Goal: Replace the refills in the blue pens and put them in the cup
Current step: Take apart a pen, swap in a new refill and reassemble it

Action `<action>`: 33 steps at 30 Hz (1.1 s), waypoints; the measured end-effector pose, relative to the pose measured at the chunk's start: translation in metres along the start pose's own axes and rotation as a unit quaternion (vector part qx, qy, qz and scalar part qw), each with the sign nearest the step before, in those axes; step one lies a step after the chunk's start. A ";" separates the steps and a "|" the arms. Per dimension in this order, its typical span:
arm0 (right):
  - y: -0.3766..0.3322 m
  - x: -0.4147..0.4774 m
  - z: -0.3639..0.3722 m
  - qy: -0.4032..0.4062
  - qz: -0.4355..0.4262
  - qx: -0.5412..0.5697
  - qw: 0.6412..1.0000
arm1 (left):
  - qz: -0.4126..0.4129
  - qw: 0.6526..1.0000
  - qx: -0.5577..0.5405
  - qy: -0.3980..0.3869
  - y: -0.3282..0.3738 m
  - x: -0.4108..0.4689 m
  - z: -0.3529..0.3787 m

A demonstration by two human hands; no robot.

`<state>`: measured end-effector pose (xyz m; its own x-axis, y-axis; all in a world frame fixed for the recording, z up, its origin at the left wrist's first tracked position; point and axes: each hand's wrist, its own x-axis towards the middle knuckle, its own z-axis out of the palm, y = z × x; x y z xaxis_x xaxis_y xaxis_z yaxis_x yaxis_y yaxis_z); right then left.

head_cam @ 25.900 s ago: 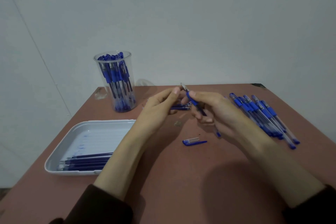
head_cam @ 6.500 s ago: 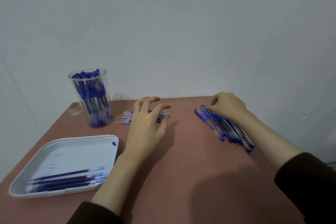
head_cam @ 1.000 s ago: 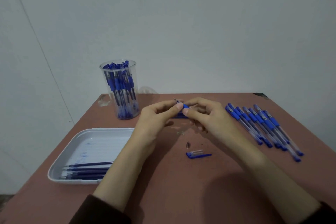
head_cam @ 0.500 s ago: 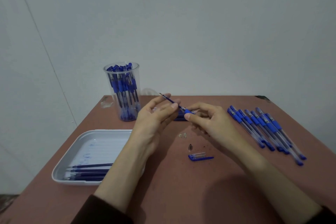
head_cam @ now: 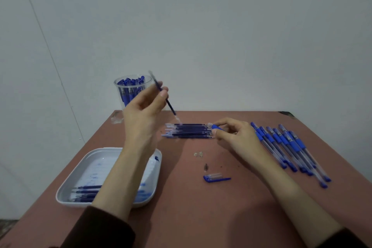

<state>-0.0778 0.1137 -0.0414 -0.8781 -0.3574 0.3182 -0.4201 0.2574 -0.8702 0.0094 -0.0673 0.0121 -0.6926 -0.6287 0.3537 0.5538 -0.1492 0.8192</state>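
Note:
My left hand (head_cam: 144, 104) is raised above the table and pinches a thin blue refill (head_cam: 168, 104) that slants down to the right, its lower end free. My right hand (head_cam: 234, 136) holds the blue-gripped pen barrel (head_cam: 216, 127) low over the table, mostly hidden by its fingers. A bundle of fresh refills (head_cam: 189, 131) lies between the hands. The clear cup (head_cam: 131, 91) with several blue pens stands at the back left, partly behind my left hand. A row of blue pens (head_cam: 289, 149) lies on the right.
A white tray (head_cam: 84, 167) with several used refills sits at the front left under my left forearm. A blue pen cap (head_cam: 215, 178) and a small metal tip (head_cam: 205, 167) lie mid-table, with small clear bits (head_cam: 198, 154) nearby. The wall is close behind the brown table (head_cam: 201, 217).
My left hand has pulled the refill out of the barrel and lifted it up and to the left. The right hand stayed low with the barrel, now beside the refill bundle.

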 end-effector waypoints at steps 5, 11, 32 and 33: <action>0.007 0.008 -0.003 0.044 -0.006 -0.014 0.999 | 0.119 0.858 0.452 -0.216 -0.006 0.035 0.023; 0.012 0.009 0.000 0.045 -0.023 -0.055 0.997 | 0.065 0.707 0.618 -0.339 -0.056 0.055 0.036; 0.009 0.007 0.001 0.041 -0.031 -0.086 0.995 | 0.064 0.673 0.665 -0.319 -0.085 0.065 0.025; 0.009 0.007 0.000 0.040 -0.032 -0.087 0.995 | 0.064 0.673 0.665 -0.317 -0.085 0.065 0.025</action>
<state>-0.0874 0.1132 -0.0470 -0.8610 -0.3066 0.4057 -0.5026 0.3911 -0.7710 -0.0946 -0.0768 -0.0237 -0.9701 -0.0563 0.2361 0.0159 0.9558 0.2935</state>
